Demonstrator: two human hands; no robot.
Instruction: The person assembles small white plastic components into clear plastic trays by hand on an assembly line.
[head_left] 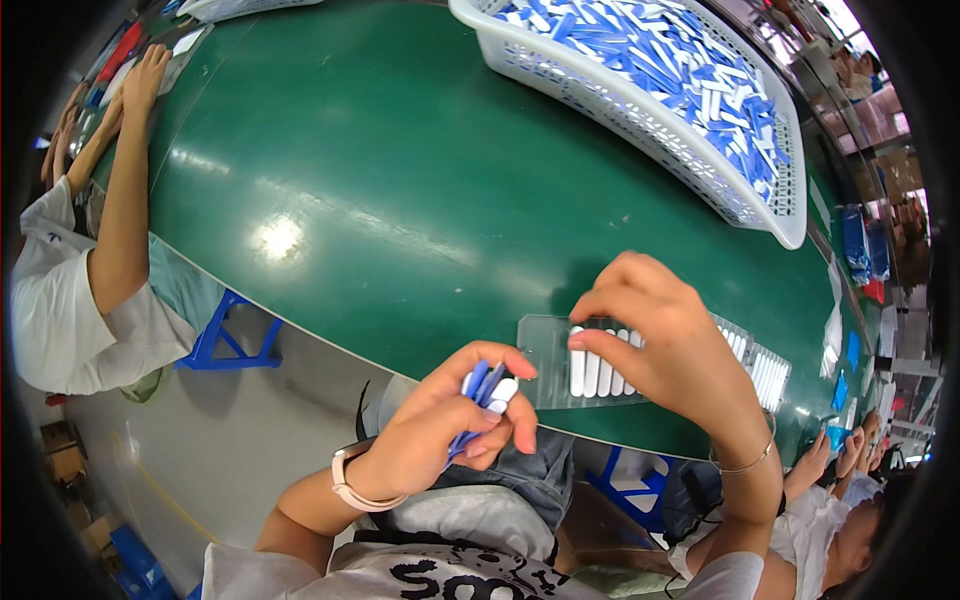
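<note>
My left hand (425, 425) is closed round a small bunch of slim blue-and-white plastic pieces (482, 385) with rounded ends, held just off the table's near edge. To its right, a clear plastic tray (540, 350) lies on the green table with a row of white pieces standing side by side in it. My right hand (660, 330) is over this tray, thumb and fingertips pinched on the top of the leftmost white piece (577, 372). The palm and wrist cover part of the row.
A white perforated basket (640, 125) heaped with loose blue and white pieces stands at the far right of the green table (380, 190). More white pieces in a row (768, 380) lie beyond my right wrist. Co-workers sit at left and right; blue stools (232, 335) stand below.
</note>
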